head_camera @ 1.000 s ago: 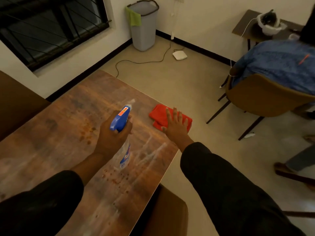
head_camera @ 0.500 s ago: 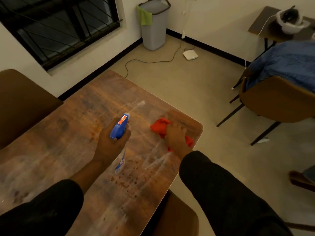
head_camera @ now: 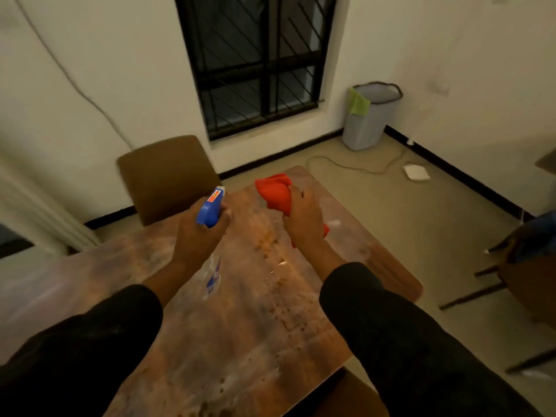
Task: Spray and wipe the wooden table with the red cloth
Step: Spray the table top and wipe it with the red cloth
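The wooden table [head_camera: 246,320] fills the lower middle of the head view, its top streaked and spotted with wet marks. My left hand [head_camera: 200,236] grips a clear spray bottle with a blue trigger head [head_camera: 210,207], held upright above the table. My right hand [head_camera: 304,221] holds the bunched red cloth [head_camera: 275,191], lifted off the table over its far part; a bit of cloth hangs below my fist.
A brown chair [head_camera: 165,176] stands at the table's far left side, another chair back [head_camera: 346,398] at the near edge. A third chair [head_camera: 523,275] stands on the right. A grey bin [head_camera: 370,115], a cable and a white box [head_camera: 416,173] lie on the floor beyond.
My right hand went from pressing the cloth flat near the table's right edge to bunching it and lifting it off the table. My view swung left toward the window.
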Demonstrator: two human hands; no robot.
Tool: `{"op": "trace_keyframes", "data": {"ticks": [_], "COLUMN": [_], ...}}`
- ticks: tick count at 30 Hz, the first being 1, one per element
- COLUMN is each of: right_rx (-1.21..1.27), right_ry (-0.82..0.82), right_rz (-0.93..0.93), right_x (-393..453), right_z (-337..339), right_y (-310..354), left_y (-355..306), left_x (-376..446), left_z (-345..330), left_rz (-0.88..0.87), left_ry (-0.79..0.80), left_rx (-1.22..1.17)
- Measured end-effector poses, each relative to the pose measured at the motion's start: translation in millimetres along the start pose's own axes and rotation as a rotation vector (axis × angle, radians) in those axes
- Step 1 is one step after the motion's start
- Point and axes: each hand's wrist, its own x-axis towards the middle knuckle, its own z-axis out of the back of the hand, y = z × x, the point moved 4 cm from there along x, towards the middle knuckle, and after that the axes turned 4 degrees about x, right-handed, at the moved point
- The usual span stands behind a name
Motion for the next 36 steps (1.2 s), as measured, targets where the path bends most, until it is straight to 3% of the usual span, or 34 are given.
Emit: {"op": "trace_keyframes", "data": {"ticks": [6,13,17,24,36], "right_rx": [0.006,-0.003,0.012,0.096,0.173], "right_ry": [-0.010,0.170,0.286,0.331,0.311], "right_rz": [0.120,0.261,0.298,0.171,0.119], "right_x": [-4,-66,-111,-149,-163], "right_z": [-58,-178,-245,-312,-366], "right_y": [149,304,358,379,379], "left_y": [52,155,218,298,351], "left_x": [-28,-107,-146,-179,-188], "left_z": [162,323,397,464,467], "left_rz": [0.103,0.231,0.284,0.387,0.405], "left_ry": [-0.307,-0.333,-0.350,-0.325,-0.130], "left_rx": [0.020,0.070,0.181,0.303,0.332]}}
